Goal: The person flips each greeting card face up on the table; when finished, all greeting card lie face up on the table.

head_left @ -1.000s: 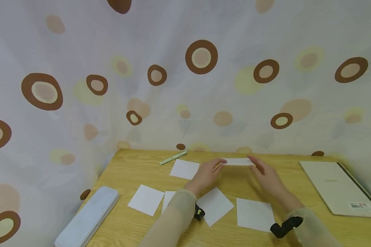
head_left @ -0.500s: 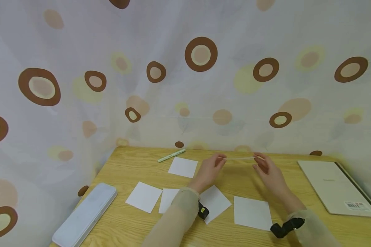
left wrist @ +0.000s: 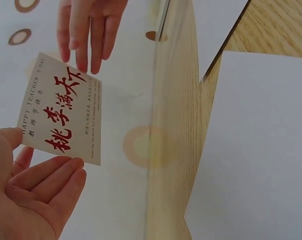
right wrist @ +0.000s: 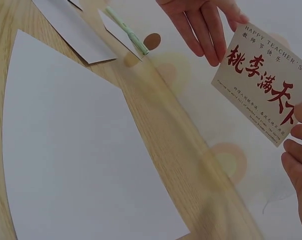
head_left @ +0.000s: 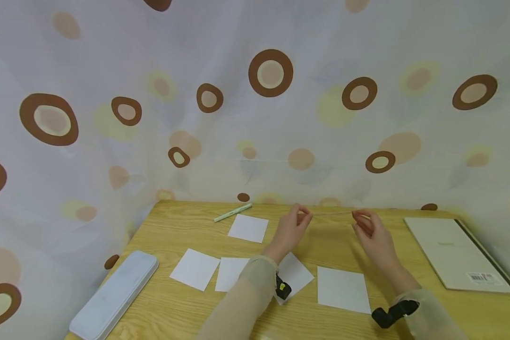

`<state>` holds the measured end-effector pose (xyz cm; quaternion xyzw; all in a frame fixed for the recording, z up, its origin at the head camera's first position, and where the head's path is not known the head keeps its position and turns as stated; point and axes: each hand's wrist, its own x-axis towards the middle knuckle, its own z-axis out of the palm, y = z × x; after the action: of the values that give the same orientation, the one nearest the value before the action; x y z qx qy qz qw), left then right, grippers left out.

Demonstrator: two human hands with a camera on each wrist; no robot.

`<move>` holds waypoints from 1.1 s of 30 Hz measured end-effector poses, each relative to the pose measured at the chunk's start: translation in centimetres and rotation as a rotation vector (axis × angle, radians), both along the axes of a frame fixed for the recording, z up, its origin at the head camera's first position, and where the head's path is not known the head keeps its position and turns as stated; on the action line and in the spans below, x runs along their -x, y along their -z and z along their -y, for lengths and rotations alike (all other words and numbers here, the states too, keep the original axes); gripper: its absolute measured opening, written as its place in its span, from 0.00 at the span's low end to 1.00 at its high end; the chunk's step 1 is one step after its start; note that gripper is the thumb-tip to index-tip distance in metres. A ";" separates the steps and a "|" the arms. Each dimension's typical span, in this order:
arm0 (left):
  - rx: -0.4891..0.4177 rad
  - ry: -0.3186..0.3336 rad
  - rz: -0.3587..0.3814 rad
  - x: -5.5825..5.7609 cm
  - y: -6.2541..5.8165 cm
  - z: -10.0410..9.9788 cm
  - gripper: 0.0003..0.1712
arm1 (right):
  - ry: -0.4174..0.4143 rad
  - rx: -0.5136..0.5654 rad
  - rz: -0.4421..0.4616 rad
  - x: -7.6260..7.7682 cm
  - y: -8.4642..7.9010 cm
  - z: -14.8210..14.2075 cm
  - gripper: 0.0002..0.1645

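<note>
A greeting card is held up above the table between both hands. Its underside carries large red characters and the printed words "HAPPY TEACHER'S DAY", legible in both wrist views. From the head view the card is seen almost edge-on, as a thin line. My left hand pinches one end between thumb and fingers. At the opposite end my right hand grips the card with thumb and fingertips. Below the hands lie several white square cards, including one card in front and another behind the left forearm.
A pale green pen lies near the table's back edge. On the left is a long light-blue case; a flat beige tablet-like object with a barcode label lies on the right. A spotted curtain rises behind the table.
The card has tilted from showing a narrow white face to nearly edge-on in the head view. Both hands have turned with it, still holding its ends. The things on the table stay put.
</note>
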<state>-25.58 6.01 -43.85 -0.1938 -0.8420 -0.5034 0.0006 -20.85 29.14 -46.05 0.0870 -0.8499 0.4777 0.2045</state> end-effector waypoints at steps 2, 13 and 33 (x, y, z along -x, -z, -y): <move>-0.007 -0.008 0.010 -0.1 -0.1 -0.2 0.12 | -0.003 0.007 -0.009 -0.2 0.1 -0.1 0.24; -0.034 -0.001 -0.009 -0.3 0.2 -1.6 0.11 | -0.018 0.040 -0.056 -0.5 0.7 -1.0 0.23; 0.009 -0.006 -0.004 -0.4 0.8 -3.2 0.14 | 0.036 -0.033 -0.027 -0.6 0.6 -1.7 0.25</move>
<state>-25.19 9.19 -44.65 -0.1922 -0.8449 -0.4992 0.0029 -20.26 30.87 -46.69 0.0817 -0.8563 0.4586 0.2232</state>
